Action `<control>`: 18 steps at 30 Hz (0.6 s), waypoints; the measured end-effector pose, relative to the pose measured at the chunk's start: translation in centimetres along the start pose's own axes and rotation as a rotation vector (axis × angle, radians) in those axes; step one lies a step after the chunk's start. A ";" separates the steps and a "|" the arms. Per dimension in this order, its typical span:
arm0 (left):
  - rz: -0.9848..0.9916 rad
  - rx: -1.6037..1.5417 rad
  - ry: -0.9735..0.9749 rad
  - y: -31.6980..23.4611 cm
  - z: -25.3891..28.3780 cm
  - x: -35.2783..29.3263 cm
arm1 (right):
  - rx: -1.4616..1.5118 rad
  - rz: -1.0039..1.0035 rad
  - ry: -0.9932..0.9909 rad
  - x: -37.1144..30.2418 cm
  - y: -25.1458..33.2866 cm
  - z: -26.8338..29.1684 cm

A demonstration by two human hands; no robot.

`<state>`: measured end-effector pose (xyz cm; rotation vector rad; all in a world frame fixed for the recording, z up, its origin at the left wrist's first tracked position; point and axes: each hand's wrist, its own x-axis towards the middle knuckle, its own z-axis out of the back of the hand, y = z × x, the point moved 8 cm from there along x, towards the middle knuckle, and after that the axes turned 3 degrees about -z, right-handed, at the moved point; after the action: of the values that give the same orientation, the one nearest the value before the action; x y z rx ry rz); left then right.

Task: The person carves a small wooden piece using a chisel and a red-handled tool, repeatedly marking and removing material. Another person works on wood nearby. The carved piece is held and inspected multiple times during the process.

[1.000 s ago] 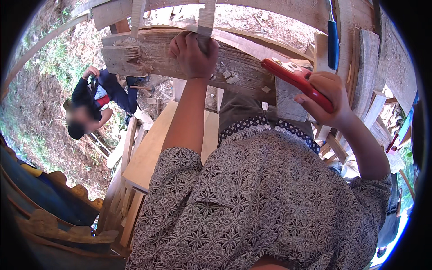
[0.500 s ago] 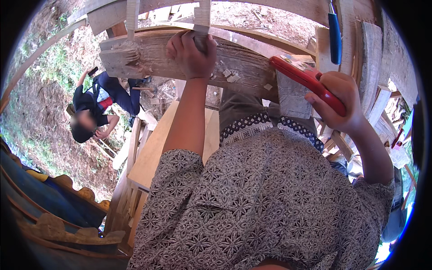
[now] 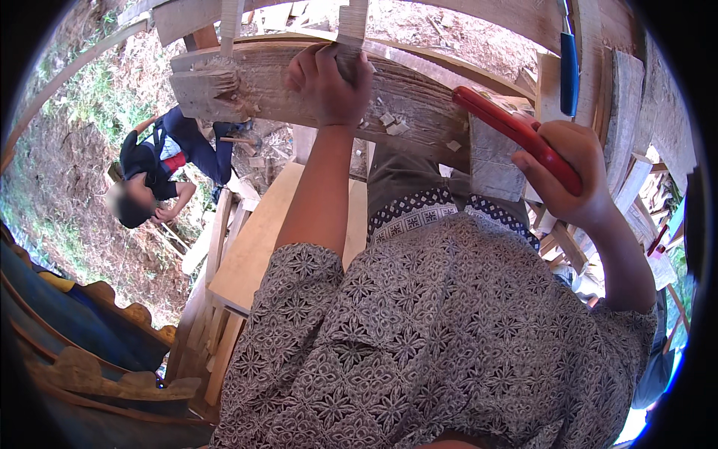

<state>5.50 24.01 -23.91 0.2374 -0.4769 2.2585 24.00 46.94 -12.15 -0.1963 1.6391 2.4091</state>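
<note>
My left hand (image 3: 329, 84) is closed around a narrow wooden strip (image 3: 352, 21) and presses it against a thick, rough plank (image 3: 419, 97). In my right hand (image 3: 572, 172) is the red handle of a handsaw (image 3: 516, 133). The saw's pale blade (image 3: 407, 61) stretches left from the handle and meets the strip beside my left hand's fingers. Where the teeth sit in the wood is too blurred to tell. Small wood chips (image 3: 393, 126) lie on the plank to the right of my left hand.
A blue-handled tool (image 3: 569, 75) hangs at the upper right. Left of my forearm is a pale board (image 3: 250, 232). A person in dark clothes (image 3: 168, 161) crouches on the ground at the left. Wooden slats (image 3: 627, 112) stand at the right; scalloped wooden pieces (image 3: 112, 382) lie lower left.
The whole view has shifted slightly, while both hands, saw and strip keep nearly the same places relative to each other. A dark object near the other person's hand no longer shows.
</note>
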 end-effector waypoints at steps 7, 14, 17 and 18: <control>0.020 -0.017 -0.008 0.3 0.1 -0.2 | -0.006 0.000 -0.033 5.3 1.7 -3.7; 0.051 0.006 -0.076 -0.2 1.1 0.4 | -0.198 -0.115 -0.035 1.1 6.9 -0.1; 0.055 0.005 -0.084 0.0 0.9 0.3 | -0.259 -0.213 -0.022 -0.1 9.8 0.9; 0.060 0.004 -0.092 0.3 0.5 0.0 | -0.273 -0.227 -0.013 0.1 10.8 0.8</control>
<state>5.29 23.66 -23.53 0.3343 -0.5337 2.3146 21.14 43.94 -2.19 -0.3879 1.2030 2.4399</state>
